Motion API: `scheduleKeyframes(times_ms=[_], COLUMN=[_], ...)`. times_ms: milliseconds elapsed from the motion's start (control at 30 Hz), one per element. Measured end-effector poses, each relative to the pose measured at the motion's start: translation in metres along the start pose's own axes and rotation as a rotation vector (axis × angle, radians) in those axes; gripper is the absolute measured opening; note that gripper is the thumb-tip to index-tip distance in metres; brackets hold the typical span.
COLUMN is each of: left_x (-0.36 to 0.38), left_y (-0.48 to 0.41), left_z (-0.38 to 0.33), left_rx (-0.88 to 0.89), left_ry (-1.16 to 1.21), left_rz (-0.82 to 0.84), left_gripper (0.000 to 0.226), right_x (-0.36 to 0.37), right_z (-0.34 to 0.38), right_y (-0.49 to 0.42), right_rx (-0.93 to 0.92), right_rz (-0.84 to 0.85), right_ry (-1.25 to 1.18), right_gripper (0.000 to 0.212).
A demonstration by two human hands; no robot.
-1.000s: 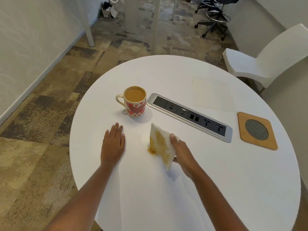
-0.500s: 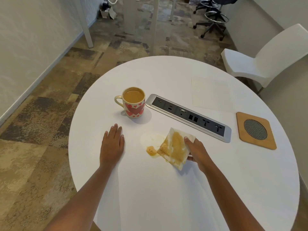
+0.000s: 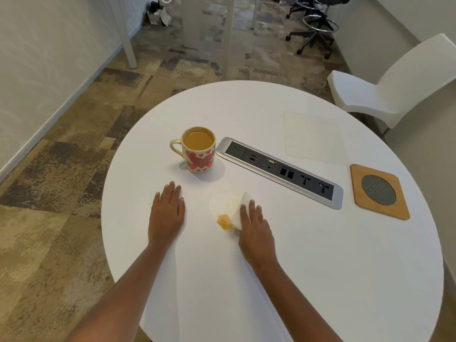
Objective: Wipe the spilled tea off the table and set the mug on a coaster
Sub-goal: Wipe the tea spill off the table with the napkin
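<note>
A cream mug [image 3: 199,151] with red hearts, full of milky tea, stands on the round white table [image 3: 320,255]. A small puddle of tea [image 3: 224,221] lies nearer me, with a faint wet smear beyond it. My right hand [image 3: 254,225] lies flat on a white paper napkin [image 3: 239,210], pressing it down at the puddle's right edge; most of the napkin is hidden under the hand. To the left of the spill my left hand [image 3: 166,213] rests flat on the table. At the table's right sits a wooden coaster [image 3: 378,191] with a round mesh centre.
A silver power and data strip [image 3: 278,170] runs diagonally between the mug and the coaster. Beyond it lies a white sheet [image 3: 313,137]. A white chair [image 3: 389,85] stands past the table's far right edge, and an office stool [image 3: 317,23] farther back.
My right hand has turned the stained napkin face down and pressed it flat beside the puddle, moving slightly left. The left hand has stayed put.
</note>
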State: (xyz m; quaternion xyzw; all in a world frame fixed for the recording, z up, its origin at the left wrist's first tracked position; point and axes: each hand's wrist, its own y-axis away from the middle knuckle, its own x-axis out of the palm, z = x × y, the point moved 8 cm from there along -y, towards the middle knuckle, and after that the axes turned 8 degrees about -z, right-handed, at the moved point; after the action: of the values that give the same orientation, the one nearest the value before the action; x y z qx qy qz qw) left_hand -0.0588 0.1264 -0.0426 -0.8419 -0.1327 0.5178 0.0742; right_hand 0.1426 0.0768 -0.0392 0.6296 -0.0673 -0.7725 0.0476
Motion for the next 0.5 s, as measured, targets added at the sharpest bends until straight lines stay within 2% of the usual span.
scheduleKeyframes(times_ms=[167, 300, 500], left_x=[0.0, -0.001, 0.0], left_y=[0.0, 0.0, -0.001], left_z=[-0.001, -0.001, -0.001], left_rx=[0.018, 0.02, 0.015], left_ry=[-0.019, -0.013, -0.009], left_rz=[0.007, 0.002, 0.032], left_gripper=[0.043, 0.041, 0.046], right_x=[0.007, -0.008, -0.022], right_z=[0.0, -0.015, -0.033], right_y=[0.005, 0.006, 0.005], right_rx=[0.08, 0.232, 0.426], right_rz=[0.017, -0.084, -0.178], right_ry=[-0.132, -0.302, -0.487], right_gripper=[0.074, 0.052, 0.049])
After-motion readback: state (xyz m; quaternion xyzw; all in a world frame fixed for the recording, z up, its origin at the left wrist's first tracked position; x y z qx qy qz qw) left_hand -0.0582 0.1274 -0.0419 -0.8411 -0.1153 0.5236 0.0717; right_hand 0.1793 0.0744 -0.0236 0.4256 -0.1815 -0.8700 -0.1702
